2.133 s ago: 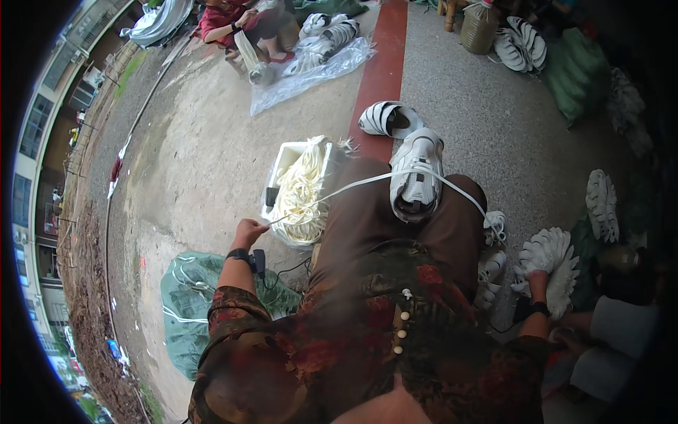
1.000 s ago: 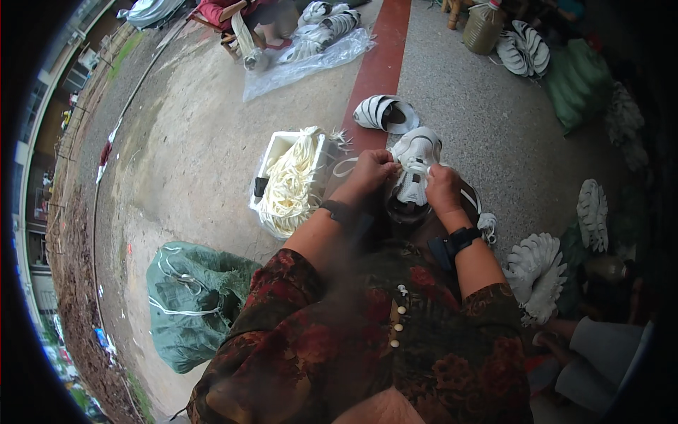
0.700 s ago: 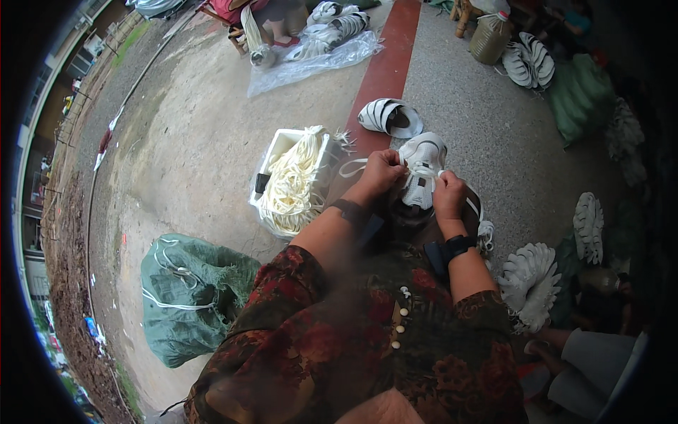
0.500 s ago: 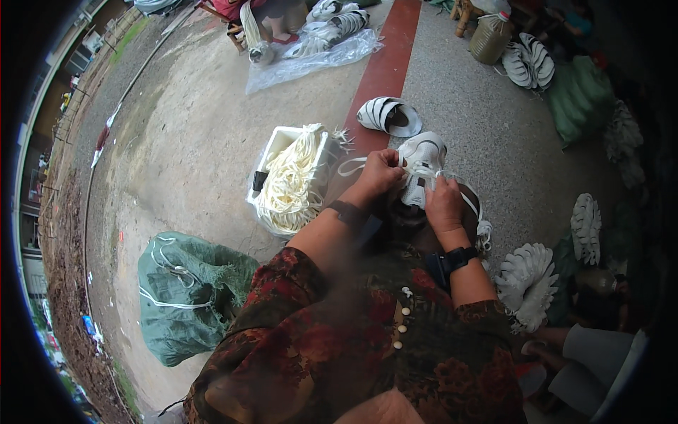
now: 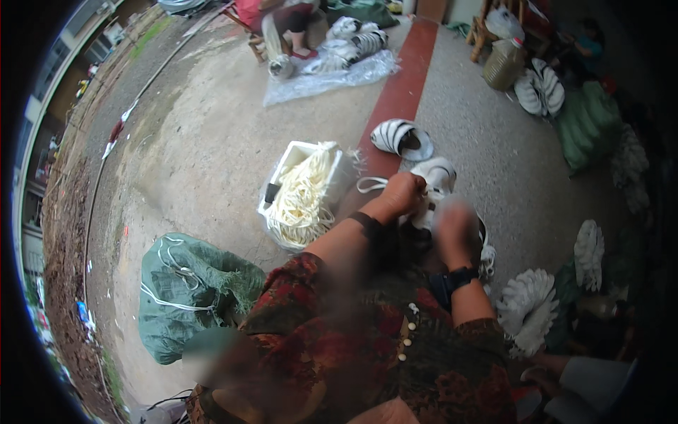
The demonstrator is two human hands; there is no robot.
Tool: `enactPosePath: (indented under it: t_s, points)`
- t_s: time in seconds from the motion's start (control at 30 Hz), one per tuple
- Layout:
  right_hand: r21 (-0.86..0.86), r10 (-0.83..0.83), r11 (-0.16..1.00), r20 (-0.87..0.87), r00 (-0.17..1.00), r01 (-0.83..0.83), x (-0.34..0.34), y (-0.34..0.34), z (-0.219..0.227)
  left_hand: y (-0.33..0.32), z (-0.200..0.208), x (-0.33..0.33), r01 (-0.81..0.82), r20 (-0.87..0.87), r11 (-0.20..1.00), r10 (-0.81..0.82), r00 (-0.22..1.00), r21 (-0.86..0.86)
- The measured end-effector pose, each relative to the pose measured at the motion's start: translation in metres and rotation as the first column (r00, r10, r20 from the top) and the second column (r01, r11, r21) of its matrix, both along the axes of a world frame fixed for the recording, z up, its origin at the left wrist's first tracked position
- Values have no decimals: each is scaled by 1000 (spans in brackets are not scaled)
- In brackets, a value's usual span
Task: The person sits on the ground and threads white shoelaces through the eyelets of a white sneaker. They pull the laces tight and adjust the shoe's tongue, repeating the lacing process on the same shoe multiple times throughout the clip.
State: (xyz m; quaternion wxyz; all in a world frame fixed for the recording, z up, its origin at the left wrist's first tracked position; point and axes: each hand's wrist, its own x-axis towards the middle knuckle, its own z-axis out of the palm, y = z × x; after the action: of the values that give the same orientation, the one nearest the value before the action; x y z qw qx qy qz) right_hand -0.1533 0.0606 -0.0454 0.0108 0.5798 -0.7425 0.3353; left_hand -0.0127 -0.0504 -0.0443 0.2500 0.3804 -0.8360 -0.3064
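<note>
My left hand [image 5: 404, 196] is closed, its fingertips pinching a white shoelace [image 5: 373, 179] whose loop sticks out on the left. It works at the near side of a white-and-grey shoe upper [image 5: 438, 172] in front of me. My right hand [image 5: 455, 230] lies over the right side of the same upper. Blur smears its fingers, so their grip does not show. Both hands hide the middle of the upper. Just beyond it, a nested stack of white uppers with black edging [image 5: 401, 139] rests on the ground. A white box [image 5: 277, 177] full of cream-coloured laces [image 5: 307, 198] stands left of my hands.
A green sack [image 5: 176, 297] tied with white cord sits at the lower left. Bundled white uppers [image 5: 526, 304] lie on the right, near another person's legs. Farther off are a full green sack [image 5: 587, 127], a plastic jug [image 5: 503, 63] and a plastic sheet [image 5: 332, 78] by a seated person.
The whole view has shifted, so the scene sits lower and farther right. My right hand has become blurred. My left hand still pinches the shoelace, and the upper shows less between my hands.
</note>
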Motion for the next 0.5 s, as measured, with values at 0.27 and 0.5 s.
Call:
enactPosePath:
  t_s: [0.27, 0.5]
  points:
    - [-67, 383, 924, 119, 916, -378, 15, -20, 11, 16, -3, -1, -172, 39, 982, 176, 984, -80]
    - [8, 332, 943, 84, 939, -334, 14, -25, 9, 36, 5, 5, 109, 252, 964, -46, 967, -242]
